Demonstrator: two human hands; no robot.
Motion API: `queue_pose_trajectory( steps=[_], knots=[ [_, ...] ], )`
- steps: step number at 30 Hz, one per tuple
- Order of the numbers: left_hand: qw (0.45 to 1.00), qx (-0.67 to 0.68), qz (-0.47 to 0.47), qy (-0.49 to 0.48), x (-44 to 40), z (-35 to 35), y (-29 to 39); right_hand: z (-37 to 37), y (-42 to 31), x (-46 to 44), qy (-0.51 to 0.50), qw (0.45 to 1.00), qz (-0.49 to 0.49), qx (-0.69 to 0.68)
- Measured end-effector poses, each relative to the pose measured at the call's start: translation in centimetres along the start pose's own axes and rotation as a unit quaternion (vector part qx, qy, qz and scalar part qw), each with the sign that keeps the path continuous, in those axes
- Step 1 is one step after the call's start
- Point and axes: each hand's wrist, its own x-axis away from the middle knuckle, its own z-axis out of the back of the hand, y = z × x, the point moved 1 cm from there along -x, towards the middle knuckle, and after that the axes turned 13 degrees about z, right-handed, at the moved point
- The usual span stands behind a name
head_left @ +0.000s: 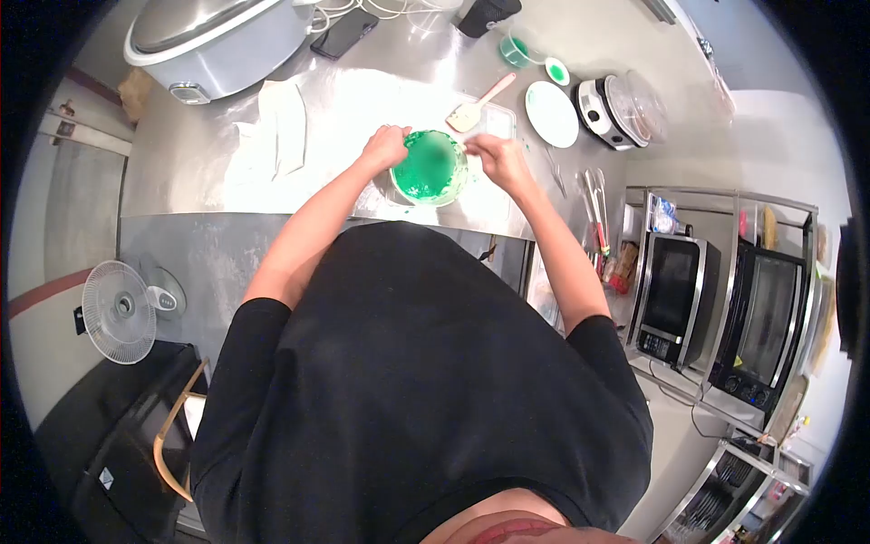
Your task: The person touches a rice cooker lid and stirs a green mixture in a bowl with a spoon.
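Note:
A round bowl (458, 184) stands on the metal counter, with green mixture (421, 175) inside and smeared up its wall. The middle of the mixture looks blurred. My left hand (387, 148) is closed on the bowl's upper left rim. Close to the upper right rim, my right hand (498, 161) has its fingertips drawn together in a pinch. What they hold, if anything, is too small to make out. Just beyond the bowl lies a spatula (467, 116) with a pale, smeared blade and a pinkish handle.
A white plate (552, 115), a small cooker (605, 116) and a green-stained container (515, 52) stand to the right. Tongs (595, 204) lie nearer me. A large grey cooker (227, 63) and a phone (344, 34) occupy the back left. A microwave (672, 286) sits on the right rack.

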Motion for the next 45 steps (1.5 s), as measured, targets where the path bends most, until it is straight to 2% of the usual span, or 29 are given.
queue_pose_trajectory(
  steps=[1, 5, 7, 9, 11, 12, 15, 17, 19, 21, 25, 27, 28, 30, 31, 32, 33, 35, 36, 39, 40, 42, 43, 45],
  knots=[
    [1.0, -0.006, -0.004, -0.012, 0.5, 0.7, 0.5, 0.3, -0.7, -0.7, 0.012, 0.999, 0.031, 0.012],
    [0.999, -0.002, 0.015, -0.046, 0.7, 1.4, 1.0, -0.1, 0.7, -0.6, 0.05, 0.998, 0.041, 0.016],
    [1.0, 0.003, 0.008, -0.013, -0.8, 0.1, -0.1, -0.3, 2.3, 1.9, 0.022, 0.999, -0.033, 0.037],
    [1.0, 0.001, 0.002, 0.007, -0.5, 0.0, -0.3, -0.1, 1.4, 1.9, 0.025, 0.998, -0.058, 0.006],
    [1.0, 0.011, 0.002, -0.02, 0.7, 1.1, 0.7, 0.4, -0.3, 0.6, 0.014, 0.999, -0.024, 0.03],
    [1.0, 0.007, -0.001, -0.024, 0.9, 1.0, 0.9, 0.2, -0.3, -0.2, 0.053, 0.998, 0.01, 0.021],
    [0.999, 0.025, 0.022, -0.037, 1.2, 1.8, 1.0, 0.3, 0.4, -0.6, 0.075, 0.997, -0.02, 0.016],
    [0.994, 0.055, 0.056, -0.077, 1.2, 1.9, 1.0, 0.6, 0.7, 0.8, 0.057, 0.996, -0.015, 0.063],
    [0.996, 0.058, 0.046, -0.053, 1.2, 1.5, 0.6, 0.4, 0.7, 2.5, 0.066, 0.99, -0.125, -0.013],
    [1.0, -0.004, -0.019, 0.007, 1.4, 1.4, 0.7, 0.7, -0.5, 1.9, 0.057, 0.992, -0.116, 0.003],
    [1.0, -0.005, -0.025, -0.014, 1.9, 2.1, 1.3, -0.1, -0.5, -0.1, 0.1, 0.993, -0.059, 0.037],
    [0.996, 0.064, 0.037, -0.057, 2.1, 2.3, 1.4, -1.2, 0.7, 0.5, 0.109, 0.991, -0.044, 0.056],
    [0.995, 0.068, 0.04, -0.053, 2.0, 2.2, 1.3, -1.5, 1.0, 1.7, 0.083, 0.991, -0.037, 0.103],
    [0.999, 0.045, -0.019, 0.009, 1.2, 1.3, 0.4, -2.5, 0.6, 3.9, 0.078, 0.992, -0.046, 0.084],
    [0.999, 0.048, -0.014, 0.009, 0.9, 1.1, 0.0, -2.9, 0.6, 4.8, 0.079, 0.992, -0.064, 0.068],
    [0.999, 0.031, -0.013, 0.008, 0.9, 1.1, 0.1, -3.1, 0.0, 5.0, 0.076, 0.993, -0.03, 0.082],
    [1.0, 0.012, -0.015, 0.005, 1.1, 1.1, 0.4, -3.0, -0.8, 4.4, 0.077, 0.993, -0.036, 0.082],
    [1.0, 0.019, -0.01, -0.016, 1.5, 1.4, 0.8, -2.8, -2.1, 2.5, 0.089, 0.988, 0.043, 0.118],
    [0.999, 0.03, -0.001, -0.029, 1.7, 1.8, 0.9, -3.2, -2.4, 1.8, 0.11, 0.988, 0.055, 0.09],
    [0.999, 0.049, -0.005, -0.009, 0.3, 0.6, -0.1, -4.2, -1.9, 2.9, 0.095, 0.982, 0.062, 0.15],
    [0.999, 0.053, -0.002, -0.005, -0.4, 0.3, -0.6, -4.5, -1.6, 3.8, 0.091, 0.983, 0.032, 0.159],
    [0.998, 0.03, -0.04, 0.03, 0.0, 0.2, -0.6, -4.5, -1.9, 4.7, 0.086, 0.983, 0.024, 0.158],
    [0.998, 0.029, -0.04, 0.024, 0.1, 0.1, -0.6, -4.6, -2.0, 5.3, 0.087, 0.983, 0.009, 0.16],
    [0.995, 0.074, 0.038, -0.057, 2.2, 2.2, 1.0, -4.2, -2.6, 4.2, 0.1, 0.984, 0.013, 0.147]
  ],
)
